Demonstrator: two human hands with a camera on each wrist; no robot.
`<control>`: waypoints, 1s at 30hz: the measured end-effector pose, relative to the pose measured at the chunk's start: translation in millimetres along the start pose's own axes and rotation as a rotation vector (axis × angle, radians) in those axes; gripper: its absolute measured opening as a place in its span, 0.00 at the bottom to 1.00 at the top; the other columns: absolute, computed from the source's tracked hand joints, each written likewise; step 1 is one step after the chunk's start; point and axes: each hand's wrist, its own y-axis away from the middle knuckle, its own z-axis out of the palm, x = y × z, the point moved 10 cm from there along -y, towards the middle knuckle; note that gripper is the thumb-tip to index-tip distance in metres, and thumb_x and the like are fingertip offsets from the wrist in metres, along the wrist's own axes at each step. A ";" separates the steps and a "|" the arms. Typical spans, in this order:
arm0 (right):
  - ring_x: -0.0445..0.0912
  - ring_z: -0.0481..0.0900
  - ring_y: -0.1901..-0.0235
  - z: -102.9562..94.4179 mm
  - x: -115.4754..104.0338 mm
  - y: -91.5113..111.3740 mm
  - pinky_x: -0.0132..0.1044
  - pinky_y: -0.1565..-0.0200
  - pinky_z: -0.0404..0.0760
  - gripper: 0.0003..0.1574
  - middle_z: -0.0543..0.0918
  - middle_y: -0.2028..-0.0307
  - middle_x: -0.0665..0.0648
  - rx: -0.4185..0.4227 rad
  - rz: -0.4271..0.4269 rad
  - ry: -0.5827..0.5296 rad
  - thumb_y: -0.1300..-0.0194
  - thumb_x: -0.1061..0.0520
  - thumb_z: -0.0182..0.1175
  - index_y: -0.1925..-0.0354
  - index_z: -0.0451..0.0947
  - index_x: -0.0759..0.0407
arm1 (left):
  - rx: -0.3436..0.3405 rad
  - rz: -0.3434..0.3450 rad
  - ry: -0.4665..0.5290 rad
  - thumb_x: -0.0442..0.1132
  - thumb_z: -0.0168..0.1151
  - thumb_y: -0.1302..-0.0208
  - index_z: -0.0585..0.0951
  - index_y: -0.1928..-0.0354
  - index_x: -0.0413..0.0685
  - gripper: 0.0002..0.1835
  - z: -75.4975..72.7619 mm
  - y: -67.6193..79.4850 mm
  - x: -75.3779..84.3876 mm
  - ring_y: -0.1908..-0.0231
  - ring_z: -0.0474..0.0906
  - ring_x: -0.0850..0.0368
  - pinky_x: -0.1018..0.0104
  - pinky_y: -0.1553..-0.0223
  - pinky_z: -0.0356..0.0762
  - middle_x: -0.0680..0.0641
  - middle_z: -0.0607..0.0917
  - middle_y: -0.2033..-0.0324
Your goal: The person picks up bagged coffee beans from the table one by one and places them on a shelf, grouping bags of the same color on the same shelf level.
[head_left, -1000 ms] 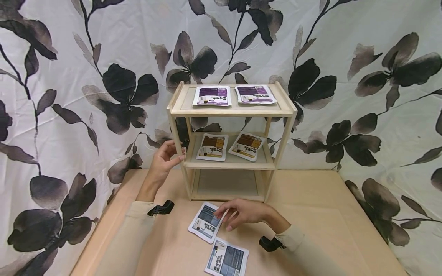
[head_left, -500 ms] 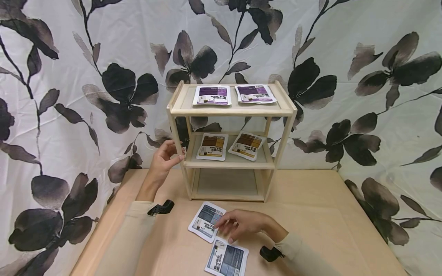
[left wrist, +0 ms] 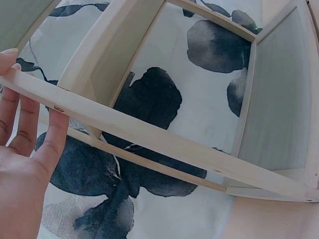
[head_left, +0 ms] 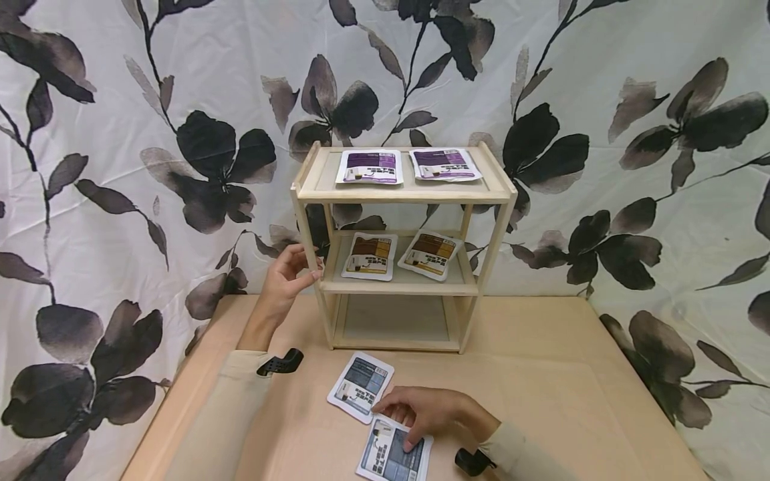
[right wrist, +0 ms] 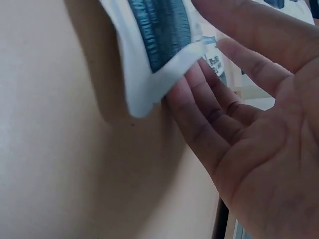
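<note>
My left hand holds the left front post of a small three-tier wooden shelf. In the left wrist view, fingers and thumb lie on opposite sides of that post. Low over the table's front, my right hand has its thumb on a flat blue-and-white packet. The right wrist view shows the packet's corner tilted up from the tabletop, fingers curled behind its edge. A second blue-and-white packet lies just beyond, close to the index fingertip.
Two purple-and-white packets lie on the top tier. On the middle tier are two brown-and-yellow packets, the right one turned askew. Floral cloth hangs behind the light wooden table.
My right hand has moved toward me from the farther blue packet to the nearer one, and its thumb has come onto that packet. My left hand stays on the shelf post.
</note>
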 end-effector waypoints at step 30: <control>0.41 0.79 0.67 -35.6 14.5 5.0 0.29 0.62 0.77 0.16 0.84 0.67 0.59 0.304 0.016 0.046 0.38 0.67 0.70 0.51 0.83 0.63 | 0.004 -0.010 0.006 0.20 0.65 0.40 0.79 0.46 0.53 0.25 -1.0 -0.3 -2.2 0.53 0.79 0.55 0.64 0.49 0.76 0.51 0.84 0.58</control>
